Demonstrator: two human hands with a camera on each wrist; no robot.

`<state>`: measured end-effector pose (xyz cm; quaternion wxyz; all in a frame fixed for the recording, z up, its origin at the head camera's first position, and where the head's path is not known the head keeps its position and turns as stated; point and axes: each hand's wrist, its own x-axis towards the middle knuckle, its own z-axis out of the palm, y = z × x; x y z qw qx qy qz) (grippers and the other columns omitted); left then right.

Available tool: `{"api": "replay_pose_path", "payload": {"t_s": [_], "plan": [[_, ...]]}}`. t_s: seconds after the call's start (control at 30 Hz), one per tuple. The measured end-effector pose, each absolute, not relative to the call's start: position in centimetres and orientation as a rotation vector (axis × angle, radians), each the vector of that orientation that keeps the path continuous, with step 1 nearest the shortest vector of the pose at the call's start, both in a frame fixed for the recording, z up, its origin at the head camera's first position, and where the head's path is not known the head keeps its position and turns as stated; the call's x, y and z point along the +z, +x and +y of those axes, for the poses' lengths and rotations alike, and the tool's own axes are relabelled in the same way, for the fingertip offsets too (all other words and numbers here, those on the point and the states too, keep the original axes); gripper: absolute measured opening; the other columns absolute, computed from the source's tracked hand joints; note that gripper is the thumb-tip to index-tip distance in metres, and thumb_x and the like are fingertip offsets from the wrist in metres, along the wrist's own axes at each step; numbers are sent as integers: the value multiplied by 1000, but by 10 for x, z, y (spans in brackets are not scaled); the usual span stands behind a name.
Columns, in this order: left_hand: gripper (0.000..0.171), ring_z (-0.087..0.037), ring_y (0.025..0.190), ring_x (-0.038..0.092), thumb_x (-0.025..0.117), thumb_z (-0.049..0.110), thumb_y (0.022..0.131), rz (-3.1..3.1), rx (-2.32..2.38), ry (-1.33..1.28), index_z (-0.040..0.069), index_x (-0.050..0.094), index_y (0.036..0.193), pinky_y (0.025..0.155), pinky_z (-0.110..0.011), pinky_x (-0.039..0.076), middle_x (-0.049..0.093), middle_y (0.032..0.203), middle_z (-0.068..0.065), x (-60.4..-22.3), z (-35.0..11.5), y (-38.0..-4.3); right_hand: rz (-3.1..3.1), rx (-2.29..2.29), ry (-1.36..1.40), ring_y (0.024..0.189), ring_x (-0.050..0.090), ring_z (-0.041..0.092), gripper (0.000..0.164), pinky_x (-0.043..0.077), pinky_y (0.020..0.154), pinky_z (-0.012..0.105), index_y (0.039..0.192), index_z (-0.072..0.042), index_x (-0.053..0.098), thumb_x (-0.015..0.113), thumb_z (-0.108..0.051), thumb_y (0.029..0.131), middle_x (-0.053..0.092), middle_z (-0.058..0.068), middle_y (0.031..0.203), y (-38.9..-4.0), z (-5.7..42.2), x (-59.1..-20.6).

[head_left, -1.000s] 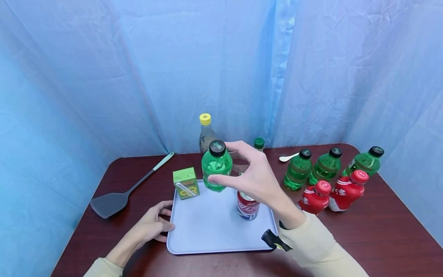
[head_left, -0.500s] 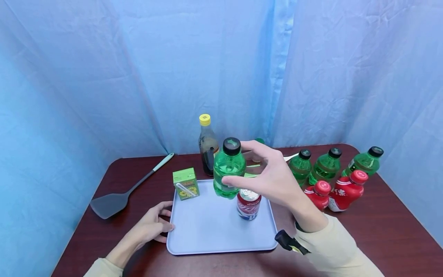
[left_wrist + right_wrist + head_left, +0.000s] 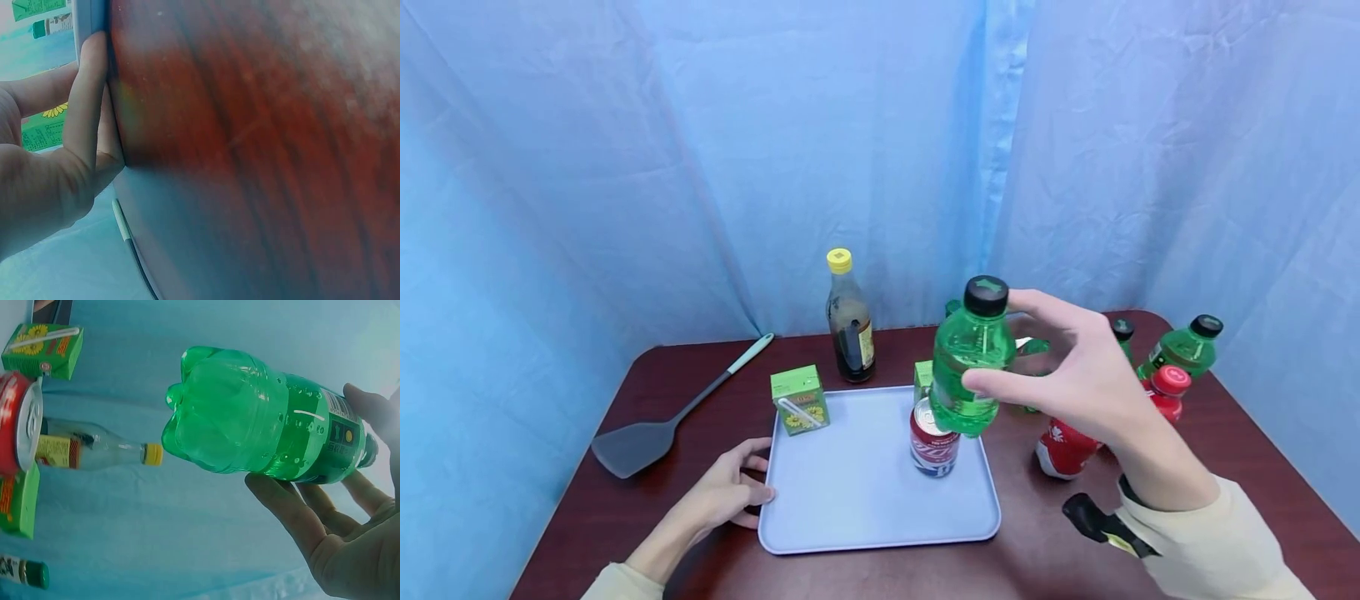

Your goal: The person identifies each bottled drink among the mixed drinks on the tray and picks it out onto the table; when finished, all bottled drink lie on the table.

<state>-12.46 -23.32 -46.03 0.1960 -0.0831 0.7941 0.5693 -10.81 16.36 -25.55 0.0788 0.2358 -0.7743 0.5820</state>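
Note:
My right hand (image 3: 1075,375) grips a green plastic soda bottle (image 3: 970,358) with a black cap, thumb on one side and fingers on the other. It is held upright in the air over the right side of the pale tray (image 3: 850,517), overlapping the top of a red soda can (image 3: 934,454). In the right wrist view the bottle's lobed base (image 3: 206,412) shows whole. My left hand (image 3: 722,492) rests at the tray's left edge, its fingertips against the rim. A green drink carton (image 3: 801,404) with a straw stands at the tray's back left corner.
Behind the tray stands a sauce bottle (image 3: 852,333) with a yellow cap. A second green carton (image 3: 922,375) is partly hidden by the held bottle. A grey spatula (image 3: 640,442) lies at left. Red bottles (image 3: 1063,450) and more green bottles (image 3: 1183,350) stand at right.
My right hand has carried the green soda bottle rightward from above the tray's middle to its right side, uncovering the sauce bottle. My left hand stays at the tray's edge.

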Motion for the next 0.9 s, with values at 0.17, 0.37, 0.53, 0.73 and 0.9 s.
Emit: {"api": "replay_pose_path", "payload": {"t_s": [0.17, 0.37, 0.53, 0.73, 0.9], "plan": [[76, -26, 85, 66, 69, -12, 83, 2230, 1588, -251, 2, 38, 152, 57, -49, 60, 52, 118, -21, -460, -233, -124, -2357, 1594, 596, 81, 74, 25, 61, 61, 71, 32, 133, -16, 66, 85, 2, 78, 70, 5, 111, -103, 182, -251], [75, -26, 84, 65, 69, -11, 84, 2233, 1588, -244, 2, 38, 151, 57, -49, 59, 52, 118, -21, -458, -233, -124, -2411, 1444, 480, 93, 69, 16, 60, 58, 75, 22, 131, -15, 66, 86, 0, 77, 68, 1, 117, -99, 206, -252], [75, -27, 85, 64, 69, -10, 84, 2241, 1581, -236, 2, 39, 151, 57, -49, 59, 52, 118, -21, -457, -233, -124, -2391, 1522, 465, 92, 71, 18, 61, 59, 70, 24, 132, -9, 64, 84, 7, 77, 70, 7, 115, -96, 225, -251], [75, -27, 85, 64, 69, -10, 84, 2243, 1585, -230, 2, 39, 151, 56, -48, 59, 52, 118, -21, -459, -233, -124, -2359, 1500, 407, 86, 68, 16, 55, 56, 66, 19, 123, -2, 65, 81, 15, 74, 71, 5, 102, -96, 257, -253], [74, -27, 86, 64, 69, -11, 84, 2243, 1584, -230, 2, 40, 151, 56, -49, 59, 52, 118, -21, -460, -233, -124, -2260, 1554, 456, 98, 67, 14, 62, 56, 69, 16, 129, 5, 61, 74, 27, 72, 70, 6, 116, -99, 288, -257]]}}
